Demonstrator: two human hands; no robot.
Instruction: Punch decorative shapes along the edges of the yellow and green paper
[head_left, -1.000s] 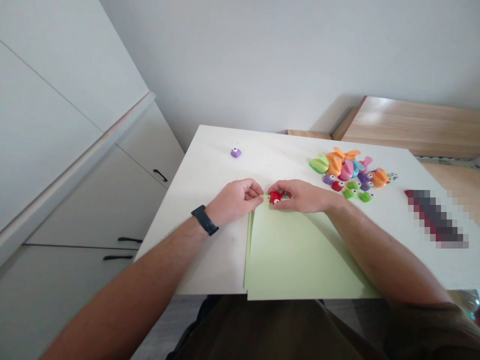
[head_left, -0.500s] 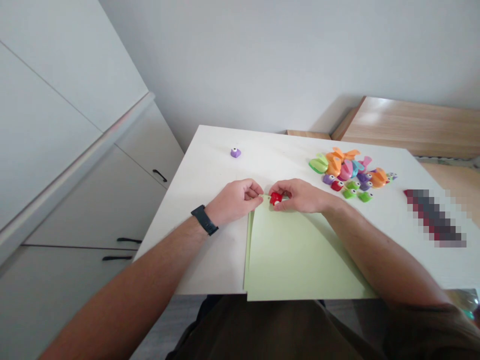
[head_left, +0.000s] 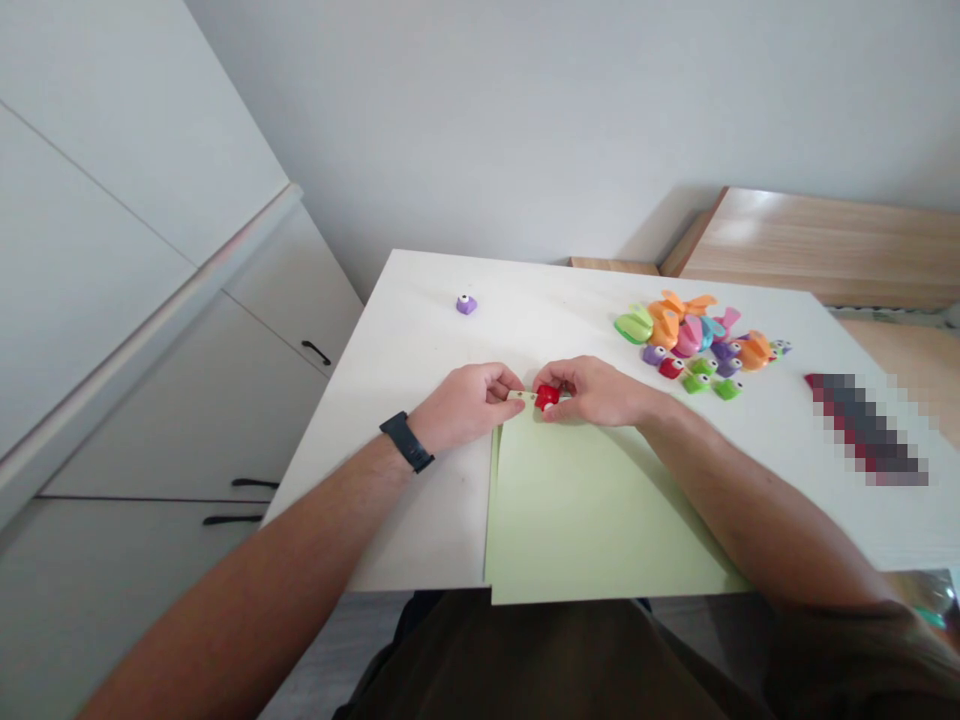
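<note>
My left hand (head_left: pixel 481 402), a dark band on its wrist, is closed with thumb and fingers at the top left corner of a pale green sheet of paper (head_left: pixel 592 510). Small dark marks like punched holes show along the sheet's top edge, between my hands. My right hand (head_left: pixel 589 390) is closed around a small red paper punch (head_left: pixel 547 397) with a white eye, set at that top edge. Under the sheet, another green sheet (head_left: pixel 493 520) shows along the left side. The far side of the red punch is hidden by my right fingers.
On the white table (head_left: pixel 420 520), one small purple punch (head_left: pixel 466 304) stands at the back left. Several colourful punches (head_left: pixel 690 338) are clustered at the back right. A blurred-out dark and red item (head_left: pixel 862 425) lies at the far right. White cabinets (head_left: pixel 150 400) flank the left.
The view has shifted slightly. The red punch has changed its tilt a little in my right hand, and more of the sheet's top edge with its marks shows beside my left fingers.
</note>
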